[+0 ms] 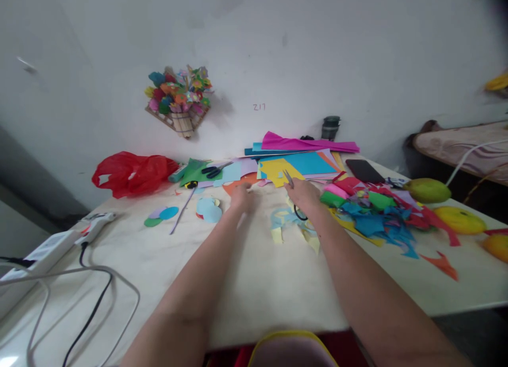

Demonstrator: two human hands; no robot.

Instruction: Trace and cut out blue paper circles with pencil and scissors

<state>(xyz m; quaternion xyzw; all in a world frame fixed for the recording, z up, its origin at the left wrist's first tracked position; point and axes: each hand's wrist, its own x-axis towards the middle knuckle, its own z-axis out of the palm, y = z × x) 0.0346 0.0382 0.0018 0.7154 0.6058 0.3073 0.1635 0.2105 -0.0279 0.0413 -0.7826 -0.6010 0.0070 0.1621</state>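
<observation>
Forearms reach out over the table. Right hand closed round scissors, I note, blades pointing away and slightly left over the yellow sheet, nearer that hand. Left hand by the orange paper; whether pinching, I cannot tell.

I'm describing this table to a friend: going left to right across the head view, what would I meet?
Red plastic bag → loose scissors → left hand → right hand holding second scissors → dark phone → green fruit.
</observation>
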